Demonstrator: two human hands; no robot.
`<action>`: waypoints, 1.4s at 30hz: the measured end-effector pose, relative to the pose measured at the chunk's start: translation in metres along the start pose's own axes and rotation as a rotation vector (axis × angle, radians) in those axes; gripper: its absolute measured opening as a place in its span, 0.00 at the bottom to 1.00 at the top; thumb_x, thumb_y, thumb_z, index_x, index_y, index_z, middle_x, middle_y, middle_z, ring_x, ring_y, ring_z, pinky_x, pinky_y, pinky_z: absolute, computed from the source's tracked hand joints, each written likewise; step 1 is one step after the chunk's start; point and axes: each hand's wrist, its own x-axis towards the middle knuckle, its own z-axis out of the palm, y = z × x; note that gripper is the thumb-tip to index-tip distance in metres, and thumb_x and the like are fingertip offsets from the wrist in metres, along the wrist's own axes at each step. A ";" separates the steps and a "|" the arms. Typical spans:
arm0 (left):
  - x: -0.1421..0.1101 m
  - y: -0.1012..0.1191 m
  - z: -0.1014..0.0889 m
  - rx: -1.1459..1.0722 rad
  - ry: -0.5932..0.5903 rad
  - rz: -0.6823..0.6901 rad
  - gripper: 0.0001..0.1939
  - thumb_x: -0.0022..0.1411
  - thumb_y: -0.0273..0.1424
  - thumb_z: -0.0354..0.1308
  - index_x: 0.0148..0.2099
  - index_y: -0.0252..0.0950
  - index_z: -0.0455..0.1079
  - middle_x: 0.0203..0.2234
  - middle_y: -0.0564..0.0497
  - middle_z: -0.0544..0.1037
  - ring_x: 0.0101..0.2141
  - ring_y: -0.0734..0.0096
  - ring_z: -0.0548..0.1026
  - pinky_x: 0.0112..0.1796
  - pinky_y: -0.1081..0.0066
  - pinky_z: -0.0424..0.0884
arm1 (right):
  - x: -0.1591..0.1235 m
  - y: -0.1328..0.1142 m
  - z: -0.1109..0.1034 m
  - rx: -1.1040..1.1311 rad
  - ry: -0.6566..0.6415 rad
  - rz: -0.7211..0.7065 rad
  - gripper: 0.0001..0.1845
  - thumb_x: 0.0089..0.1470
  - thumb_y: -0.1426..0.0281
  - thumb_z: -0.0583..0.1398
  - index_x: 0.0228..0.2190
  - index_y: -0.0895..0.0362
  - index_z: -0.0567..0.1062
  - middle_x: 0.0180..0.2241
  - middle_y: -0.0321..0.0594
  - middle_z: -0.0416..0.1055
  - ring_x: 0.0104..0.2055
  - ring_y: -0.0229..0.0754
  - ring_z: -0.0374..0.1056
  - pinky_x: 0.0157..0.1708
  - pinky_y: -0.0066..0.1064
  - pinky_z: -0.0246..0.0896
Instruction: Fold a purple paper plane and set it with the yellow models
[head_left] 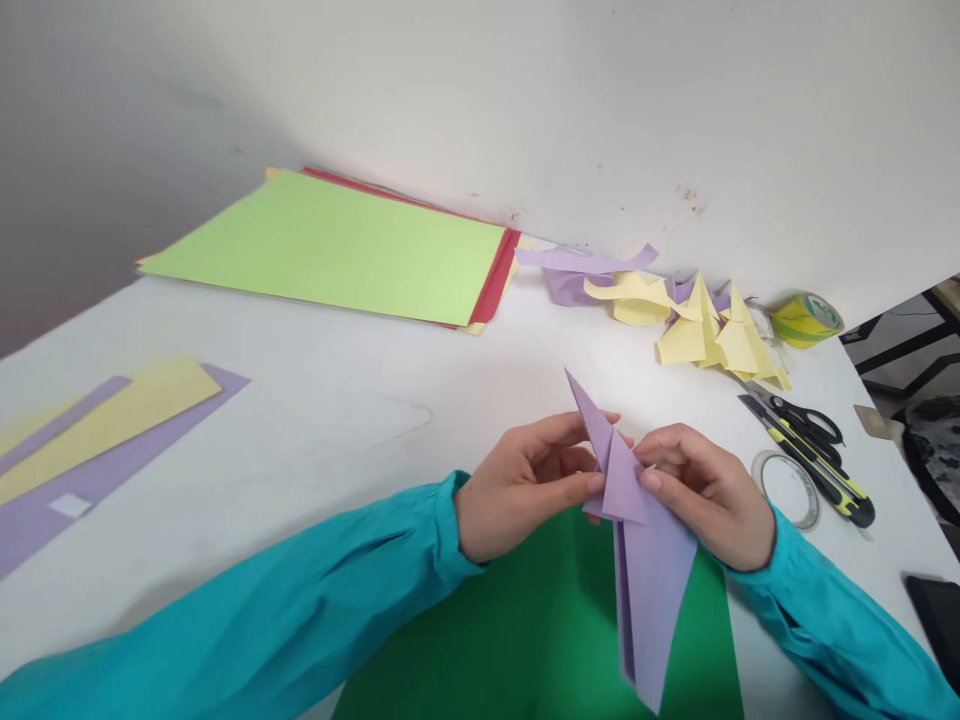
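A folded purple paper (pixel 652 580) is held up between my two hands, its narrow pointed tip aimed away from me and its wider layered end toward me. My left hand (pixel 529 480) pinches its left side near the small folded flap, thumb in front and fingers behind. On the other edge my right hand (pixel 705 490) grips the paper between thumb and fingers. Beneath the paper lies a green sheet (pixel 540 620) on the white table (pixel 337 420).
Light green sheets (pixel 337 245) over red ones lie by the wall. Folded yellow paper pieces (pixel 697 325) stand at back right beside a yellow tape roll (pixel 806 320). Scissors (pixel 810 425), a utility knife (pixel 817 465) and clear tape (pixel 786 490) sit right. Purple and yellow strips (pixel 120 425) lie left.
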 end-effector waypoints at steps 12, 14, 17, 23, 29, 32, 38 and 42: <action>0.003 -0.009 -0.004 0.016 0.153 -0.076 0.18 0.49 0.28 0.63 0.44 0.33 0.66 0.31 0.49 0.75 0.34 0.67 0.74 0.35 0.65 0.70 | 0.002 0.001 0.007 -0.060 -0.013 0.017 0.18 0.50 0.67 0.58 0.44 0.56 0.67 0.41 0.43 0.71 0.40 0.41 0.68 0.41 0.35 0.64; 0.003 -0.010 -0.004 0.013 0.158 -0.096 0.18 0.49 0.29 0.62 0.44 0.33 0.66 0.28 0.49 0.75 0.35 0.65 0.74 0.36 0.65 0.70 | 0.004 0.000 0.005 0.032 -0.045 0.038 0.16 0.53 0.66 0.56 0.44 0.56 0.69 0.43 0.41 0.71 0.44 0.40 0.67 0.45 0.34 0.62; 0.003 -0.009 -0.005 0.014 0.178 -0.116 0.18 0.48 0.29 0.63 0.42 0.32 0.67 0.27 0.49 0.75 0.35 0.64 0.74 0.36 0.64 0.70 | 0.006 -0.001 0.002 0.100 -0.047 0.098 0.14 0.55 0.65 0.54 0.41 0.56 0.72 0.39 0.38 0.72 0.42 0.39 0.67 0.44 0.32 0.61; 0.004 -0.005 -0.002 -0.028 0.216 -0.195 0.14 0.46 0.29 0.65 0.36 0.32 0.68 0.25 0.51 0.74 0.29 0.69 0.73 0.35 0.63 0.71 | 0.007 0.004 -0.001 0.255 -0.082 0.292 0.17 0.53 0.60 0.54 0.30 0.59 0.75 0.20 0.33 0.69 0.20 0.32 0.62 0.19 0.24 0.58; 0.006 -0.001 -0.001 -0.051 0.291 -0.214 0.11 0.45 0.31 0.65 0.30 0.31 0.69 0.25 0.51 0.75 0.26 0.70 0.74 0.29 0.68 0.73 | 0.012 0.009 -0.012 0.388 -0.082 0.262 0.15 0.49 0.61 0.59 0.36 0.57 0.74 0.33 0.39 0.75 0.35 0.40 0.71 0.38 0.32 0.66; 0.006 -0.003 -0.002 -0.054 0.363 -0.216 0.12 0.45 0.32 0.66 0.29 0.30 0.68 0.24 0.50 0.76 0.26 0.71 0.74 0.28 0.70 0.74 | 0.016 0.013 -0.025 0.449 -0.021 0.166 0.17 0.52 0.59 0.56 0.39 0.56 0.73 0.41 0.45 0.73 0.44 0.46 0.69 0.47 0.42 0.61; 0.009 -0.005 -0.008 -0.082 0.432 -0.198 0.14 0.44 0.33 0.66 0.30 0.30 0.68 0.23 0.50 0.76 0.25 0.72 0.74 0.27 0.71 0.74 | 0.006 0.000 -0.046 0.228 0.540 -0.082 0.16 0.56 0.63 0.48 0.33 0.55 0.73 0.37 0.44 0.74 0.43 0.48 0.69 0.40 0.42 0.65; 0.009 -0.003 -0.008 -0.028 0.430 -0.162 0.13 0.47 0.34 0.64 0.29 0.31 0.67 0.20 0.52 0.74 0.25 0.72 0.74 0.26 0.72 0.74 | -0.013 -0.024 -0.025 -0.552 0.799 -0.425 0.10 0.51 0.69 0.56 0.37 0.55 0.73 0.37 0.45 0.71 0.41 0.49 0.67 0.41 0.42 0.61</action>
